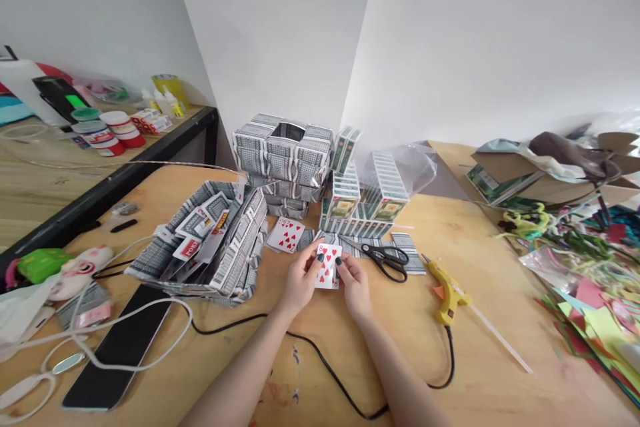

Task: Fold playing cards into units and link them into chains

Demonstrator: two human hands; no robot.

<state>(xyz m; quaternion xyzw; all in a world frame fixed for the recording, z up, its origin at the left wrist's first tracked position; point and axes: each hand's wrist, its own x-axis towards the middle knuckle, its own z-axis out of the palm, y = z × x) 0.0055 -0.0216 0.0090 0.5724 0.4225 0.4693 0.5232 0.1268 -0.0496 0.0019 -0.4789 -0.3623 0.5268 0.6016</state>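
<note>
Between my hands is a playing card, an eight of hearts with its face toward me. My left hand pinches its left edge, thumb on the face. On its right edge my right hand also closes, thumb and fingers gripping it. Whether more cards lie behind it I cannot tell. Just beyond, several face-down cards lie on the table, with black-handled scissors on top of them. To the left of these sits a small pile of face-up cards, a heart card uppermost.
A box woven from cards holds loose cards at left; a lidded woven box stands behind. Boxed card decks are stacked at the back. A yellow glue gun with its cord lies right, a phone left.
</note>
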